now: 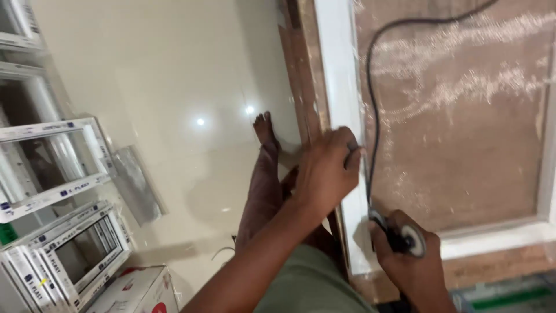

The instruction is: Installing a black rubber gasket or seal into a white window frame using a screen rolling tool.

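1. Far left: stacked white window frames (pixel 63 249) leaned against one another, with a cardboard box (pixel 136 293) below them and a grey offcut strip (pixel 136 184) lying on the glossy cream floor (pixel 174 75).
2. Centre-left: the person's bare foot (pixel 265 130) rested on the floor beside the brown edge of the workbench (pixel 304 87).
3. Centre: left hand (pixel 327 168) was closed down over the long side of the white frame (pixel 339 69), fingers curled over its inner edge, apparently pinning it. Whether anything small sat under the fingers could not be told.
4. Centre-right: right hand (pixel 405 255) was wrapped tightly round a small corded power tool (pixel 408 237) with a round grey disc face, placed at the near corner of the frame where the long side met the bottom rail. Exact tool type was unclear.
5. The black cord (pixel 373 104) ran from the tool up across the brown board (pixel 463 116) inside the frame and out of the top edge. The board was dusted with pale shavings.
6. Judgement: step in hand looked like dressing or cleaning the corner joint. The next move would call for steady downward pressure from the left hand, the tool kept flat on the joint, and the cord held clear of the disc.
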